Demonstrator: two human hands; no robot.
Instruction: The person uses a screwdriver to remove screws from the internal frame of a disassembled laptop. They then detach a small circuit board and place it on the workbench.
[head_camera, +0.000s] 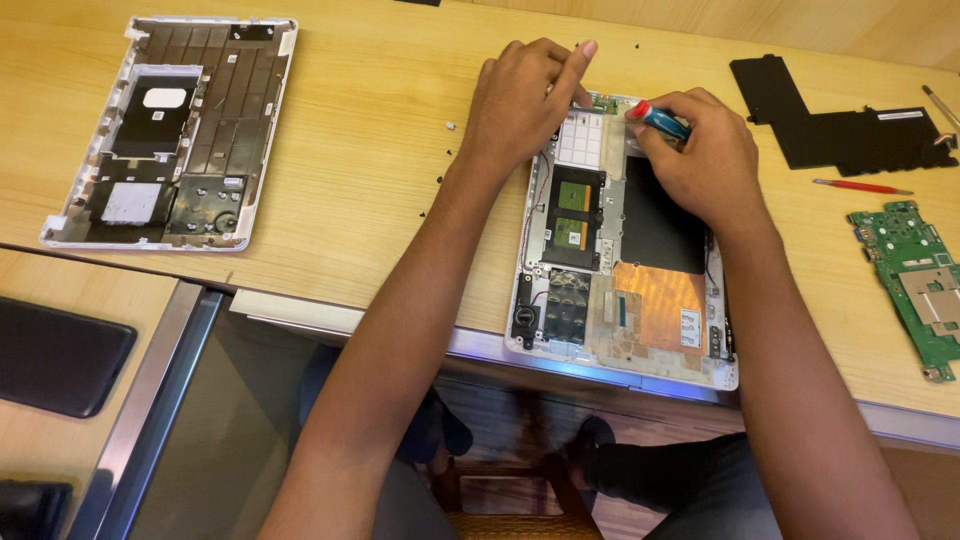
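Both forearms are bare from the elbow down, with no sleeves, watch, rings or gloves on the left hand (520, 105) or right hand (700, 160). The fingers (578, 55) have short, plain nails. Below the worktop edge, dark trousers cover the legs.

Circuit board (915, 285) right of opened laptop (620, 250)

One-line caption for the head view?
Both hands, left hand and right hand gripping a blue screwdriver, work inside an opened laptop chassis.
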